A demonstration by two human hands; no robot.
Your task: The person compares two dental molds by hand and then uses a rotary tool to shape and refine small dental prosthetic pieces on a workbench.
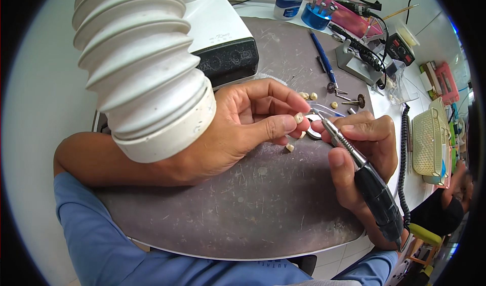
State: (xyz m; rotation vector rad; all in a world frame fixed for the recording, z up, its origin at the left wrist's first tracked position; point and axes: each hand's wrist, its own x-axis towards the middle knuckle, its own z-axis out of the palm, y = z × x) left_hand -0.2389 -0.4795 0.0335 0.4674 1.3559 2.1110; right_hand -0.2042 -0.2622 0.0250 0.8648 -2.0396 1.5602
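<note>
Seemingly mid-work: left hand pinches tooth-like piece, right hand grips handpiece at four o'clock; loose pieces may remain.

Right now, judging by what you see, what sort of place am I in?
Probably a dental laboratory: your left hand pinches a small tooth-like crown, your right hand holds a rotary handpiece, and a white ribbed extraction hose hangs at the left.

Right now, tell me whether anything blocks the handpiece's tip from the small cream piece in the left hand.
Nothing visible stands between the tip of the handpiece and the cream piece; the index fingertip of the left hand sits close beside that gap.
</note>
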